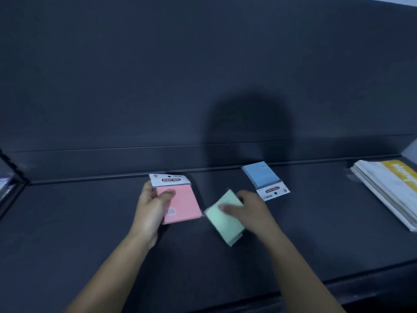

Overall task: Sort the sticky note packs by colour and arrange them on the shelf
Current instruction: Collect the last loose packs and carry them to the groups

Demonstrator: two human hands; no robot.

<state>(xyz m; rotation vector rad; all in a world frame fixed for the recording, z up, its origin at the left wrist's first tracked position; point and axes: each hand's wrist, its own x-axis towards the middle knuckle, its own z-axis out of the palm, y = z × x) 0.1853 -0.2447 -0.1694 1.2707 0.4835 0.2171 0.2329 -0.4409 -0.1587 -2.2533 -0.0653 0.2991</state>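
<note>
On the dark shelf (90, 222) my left hand (151, 208) grips a pink sticky note pack (182, 204) by its left side, thumb on top; its white header card faces the back wall. My right hand (248, 211) holds a pale green sticky note pack (225, 220), tilted and blurred, just right of the pink one. A blue sticky note pack (261, 177) lies flat farther back on the right, header card toward me, touched by neither hand.
A stack of white papers with a yellow cover (388, 188) lies at the shelf's right end. A dark back wall (203, 75) rises behind the shelf. At the far left edge a shelf side panel (9, 188) closes it off.
</note>
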